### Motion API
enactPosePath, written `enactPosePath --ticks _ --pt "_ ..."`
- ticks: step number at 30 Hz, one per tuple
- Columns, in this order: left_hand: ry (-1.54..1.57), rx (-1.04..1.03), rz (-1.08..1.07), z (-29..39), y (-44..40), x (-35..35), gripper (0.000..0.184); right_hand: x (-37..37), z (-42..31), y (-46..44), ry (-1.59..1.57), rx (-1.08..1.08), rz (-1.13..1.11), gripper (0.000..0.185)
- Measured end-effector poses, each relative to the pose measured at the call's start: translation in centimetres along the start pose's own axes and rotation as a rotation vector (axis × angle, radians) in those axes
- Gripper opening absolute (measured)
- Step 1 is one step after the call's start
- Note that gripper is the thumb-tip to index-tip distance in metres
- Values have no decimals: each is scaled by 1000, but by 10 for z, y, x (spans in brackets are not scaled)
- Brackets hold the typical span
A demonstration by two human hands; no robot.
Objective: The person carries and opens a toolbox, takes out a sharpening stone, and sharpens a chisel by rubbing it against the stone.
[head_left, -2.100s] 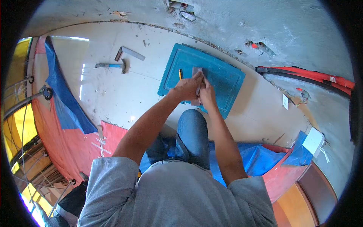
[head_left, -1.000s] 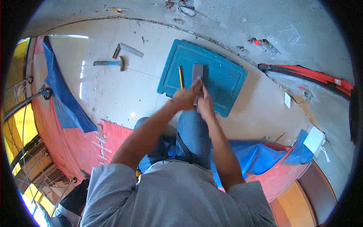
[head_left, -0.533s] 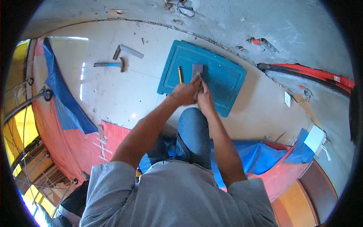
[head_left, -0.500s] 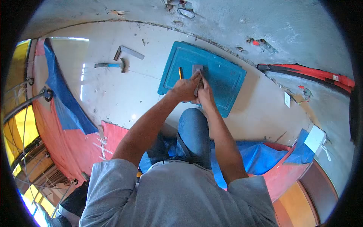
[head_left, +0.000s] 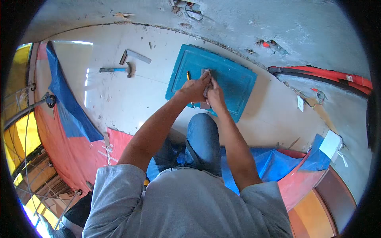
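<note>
My left hand point(head_left: 194, 90) and my right hand point(head_left: 214, 97) are close together above a teal plastic lid or box top point(head_left: 234, 85). Fingers on both are closed around something small, mostly hidden between them. Under the hands lies a narrow grey-brown strip point(head_left: 205, 106), its near end showing below them and its far end just past the fingertips. A yellow-and-black pencil or marker point(head_left: 188, 75) rests on the teal surface, partly covered by my left hand.
On the pale tiled floor point(head_left: 119, 103), a blue-handled hammer point(head_left: 115, 70) and a try square point(head_left: 137, 56) lie to the left. A rough grey wall point(head_left: 238, 23) runs along the far side. Blue and red sheeting point(head_left: 274, 164) lies behind my knee, with scaffolding point(head_left: 27, 107) at far left.
My hands have shifted slightly over the strip, and more of its near end shows below them. The hammer, try square and pencil or marker stay where they were.
</note>
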State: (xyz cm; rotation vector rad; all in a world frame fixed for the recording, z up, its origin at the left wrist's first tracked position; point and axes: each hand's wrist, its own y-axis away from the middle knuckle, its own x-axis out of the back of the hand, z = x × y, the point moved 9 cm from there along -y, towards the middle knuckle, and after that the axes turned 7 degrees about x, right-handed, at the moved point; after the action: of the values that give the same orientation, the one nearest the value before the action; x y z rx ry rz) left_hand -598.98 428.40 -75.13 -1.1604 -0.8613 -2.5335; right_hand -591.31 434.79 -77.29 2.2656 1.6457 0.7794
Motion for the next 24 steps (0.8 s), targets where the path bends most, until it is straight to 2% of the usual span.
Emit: enactPosePath --ticks 2,4,5,7,8,10,12,14,16,17,18,20,21,23,24 --pt "48 67 -61 1 21 -31 110 -4 5 17 107 15 -26 55" --pt "68 28 -64 27 69 -44 114 -9 24 60 165 252 176 50" --pt "68 31 -64 30 71 -39 114 -14 30 63 163 251 174 50" --pt "57 164 -307 26 79 -60 112 -14 27 73 223 286 222 50" --pt "41 51 -117 13 61 -65 109 -10 23 65 224 278 218 50" --pt "16 56 -126 2 25 -24 104 -7 3 13 -174 -34 30 53" --pt "-12 73 -149 3 14 3 105 -5 -2 -5 -112 -34 42 51" --pt "-22 96 -179 7 21 -3 105 -5 7 5 -40 -49 46 50" --pt "-20 37 -87 15 53 -42 110 -9 12 44 132 180 161 51" --pt "20 69 -177 24 74 -51 112 -20 39 57 130 174 153 51" --pt "56 100 -261 31 87 -52 115 -25 56 67 241 321 234 51" --pt "77 135 -298 30 84 -50 117 -22 50 74 355 451 314 51" --pt "42 126 -252 23 68 -40 118 -17 46 51 112 188 185 51" --pt "38 81 -54 0 26 -16 118 -8 8 20 -103 31 90 50" --pt "32 79 -47 -3 18 -6 118 -4 -10 6 -201 -56 54 50"
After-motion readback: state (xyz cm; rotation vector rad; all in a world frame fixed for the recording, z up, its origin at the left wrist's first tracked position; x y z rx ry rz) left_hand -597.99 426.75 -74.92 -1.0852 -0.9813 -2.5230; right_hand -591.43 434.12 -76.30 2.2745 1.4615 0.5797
